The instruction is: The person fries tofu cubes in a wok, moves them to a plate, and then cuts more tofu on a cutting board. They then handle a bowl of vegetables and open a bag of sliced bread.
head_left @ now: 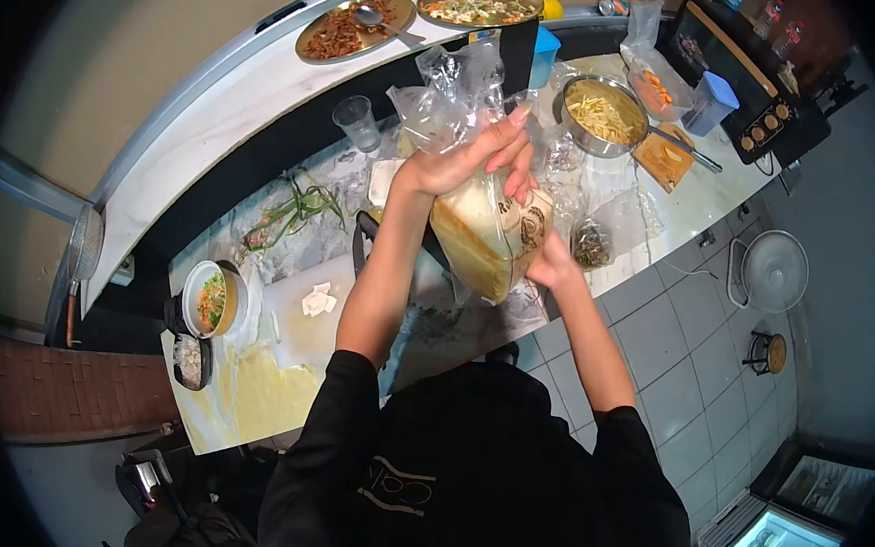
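Observation:
A clear plastic bag of bread [485, 231] with printed lettering is held above the counter in front of my chest. My left hand [485, 156] lies across the upper part of the bag, fingers bent around its gathered plastic. From the right and below, my right hand [555, 263] grips the bag's side; most of its fingers are hidden behind it. The loose plastic top sticks up beyond my left hand. Behind the bag, a clear cup [356, 123] stands on the counter, and a white block [383, 182] lies beside my left wrist.
White pieces lie on a cutting board [352, 286] at left, near a bowl of vegetables [212, 302] and green stalks [306, 205]. At right are a pan of cut strips [604, 116], a wooden board [663, 159] and an oven [723, 65]. Plates of food [343, 43] stand on the ledge.

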`<state>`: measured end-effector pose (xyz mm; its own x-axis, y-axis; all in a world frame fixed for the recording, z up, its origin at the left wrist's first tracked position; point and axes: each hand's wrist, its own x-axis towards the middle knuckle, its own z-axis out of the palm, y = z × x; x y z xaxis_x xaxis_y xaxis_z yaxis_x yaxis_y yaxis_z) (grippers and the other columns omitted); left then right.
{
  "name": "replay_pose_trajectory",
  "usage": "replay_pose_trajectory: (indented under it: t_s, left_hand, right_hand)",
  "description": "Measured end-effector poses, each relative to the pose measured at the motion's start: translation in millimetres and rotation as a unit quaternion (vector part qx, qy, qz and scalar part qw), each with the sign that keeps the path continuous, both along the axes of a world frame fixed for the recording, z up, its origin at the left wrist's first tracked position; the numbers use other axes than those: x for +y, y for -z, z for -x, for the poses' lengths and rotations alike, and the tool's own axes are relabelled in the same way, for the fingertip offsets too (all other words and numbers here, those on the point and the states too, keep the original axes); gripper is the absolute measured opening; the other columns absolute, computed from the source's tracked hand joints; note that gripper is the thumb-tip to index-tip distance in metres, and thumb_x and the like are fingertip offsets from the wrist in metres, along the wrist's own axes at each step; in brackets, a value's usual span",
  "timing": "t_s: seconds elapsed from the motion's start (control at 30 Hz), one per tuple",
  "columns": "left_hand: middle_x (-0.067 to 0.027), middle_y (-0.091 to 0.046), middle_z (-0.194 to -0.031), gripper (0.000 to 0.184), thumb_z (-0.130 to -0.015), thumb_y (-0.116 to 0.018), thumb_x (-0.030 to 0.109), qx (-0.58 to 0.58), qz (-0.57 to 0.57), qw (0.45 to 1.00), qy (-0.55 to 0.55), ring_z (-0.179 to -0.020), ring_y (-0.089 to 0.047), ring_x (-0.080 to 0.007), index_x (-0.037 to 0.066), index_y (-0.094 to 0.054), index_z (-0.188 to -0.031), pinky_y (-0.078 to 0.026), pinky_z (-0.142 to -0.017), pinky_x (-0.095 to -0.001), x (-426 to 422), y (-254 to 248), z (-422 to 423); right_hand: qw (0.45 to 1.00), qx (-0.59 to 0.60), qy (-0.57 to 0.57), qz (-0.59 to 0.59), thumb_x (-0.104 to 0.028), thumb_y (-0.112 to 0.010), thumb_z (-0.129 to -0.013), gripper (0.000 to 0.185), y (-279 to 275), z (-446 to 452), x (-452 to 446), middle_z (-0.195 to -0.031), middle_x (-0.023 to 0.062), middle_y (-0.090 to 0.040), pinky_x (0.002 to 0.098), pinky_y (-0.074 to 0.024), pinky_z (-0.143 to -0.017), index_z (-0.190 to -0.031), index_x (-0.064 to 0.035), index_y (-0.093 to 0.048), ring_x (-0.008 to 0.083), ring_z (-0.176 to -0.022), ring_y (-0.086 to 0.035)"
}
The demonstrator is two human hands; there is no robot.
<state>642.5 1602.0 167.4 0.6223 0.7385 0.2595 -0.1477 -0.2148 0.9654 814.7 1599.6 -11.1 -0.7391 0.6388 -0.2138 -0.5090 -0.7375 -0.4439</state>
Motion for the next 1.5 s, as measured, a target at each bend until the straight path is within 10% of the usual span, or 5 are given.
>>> replay_pose_trajectory:
  t_s: [0.63, 0.87, 1.0, 1.1, 1.5]
  left_hand:
    - [-0.0056, -0.058, -0.075, 0.060, -0.097, -0.026, 0.052, 0.286, -0.135, 0.938, -0.144, -0.075, -0.053, -0.0145, 0.004, -0.061, -0.084, -0.042, -0.079, -0.0316, 31.1, 0.4, -3.2]
    - [-0.0070, -0.064, -0.078, 0.063, -0.097, -0.028, 0.052, 0.266, -0.178, 0.849, -0.421, -0.075, -0.059, -0.0162, 0.003, -0.064, -0.083, -0.047, -0.072, -0.0299, 50.1, 33.4, 3.0]
    - [-0.0127, -0.057, -0.071, 0.062, -0.097, -0.029, 0.050, 0.017, -0.058, 0.936, -0.348, -0.082, -0.064, -0.0257, 0.003, -0.046, -0.060, -0.049, -0.077, -0.0353, 11.9, -19.7, -3.4]
    - [-0.0166, -0.058, -0.076, 0.060, -0.095, -0.026, 0.056, -0.024, -0.041, 0.955, -0.291, -0.082, -0.065, -0.0282, 0.009, -0.032, -0.058, -0.052, -0.078, -0.0380, 13.5, -14.0, 12.1]
    - [-0.0136, -0.055, -0.083, 0.055, -0.098, -0.029, 0.047, -0.024, -0.103, 0.981, -0.165, -0.088, -0.060, -0.0230, 0.011, -0.033, -0.057, -0.045, -0.092, -0.0420, 3.7, -4.4, 14.4]
  right_hand:
    - [0.978, 0.045, -0.009, -0.204, -0.027, -0.068, -0.081, 0.065, -23.8, -48.3, -14.5, -0.126, 0.0151, -0.051, 0.0379, -0.0400, -0.100, -0.132, -0.0002, -0.039, 0.0257, -0.117, -0.050]
    - [0.625, -0.413, 0.319, -0.581, 0.002, -0.073, -0.070, 0.071, -88.5, -13.0, -76.9, -0.130, 0.0131, -0.043, 0.0360, -0.0423, -0.098, -0.131, -0.0053, -0.038, 0.0193, -0.117, -0.047]
    - [0.688, -0.258, 0.492, -0.467, -0.010, -0.066, -0.080, 0.038, -42.0, 1.1, -74.2, -0.112, 0.0104, -0.049, 0.0366, -0.0403, -0.098, -0.113, -0.0055, -0.048, 0.0190, -0.109, -0.049]
    - [0.981, -0.035, 0.150, -0.121, -0.063, -0.026, -0.090, 0.066, -28.8, -10.4, -55.4, -0.125, 0.0113, -0.048, 0.0471, -0.0375, -0.098, -0.118, -0.0077, -0.048, 0.0256, -0.117, -0.046]
    - [0.990, 0.073, 0.120, 0.020, -0.051, -0.036, -0.090, 0.062, -49.1, 5.1, -41.9, -0.135, 0.0118, -0.045, 0.0463, -0.0405, -0.097, -0.135, -0.0088, -0.040, 0.0303, -0.116, -0.050]
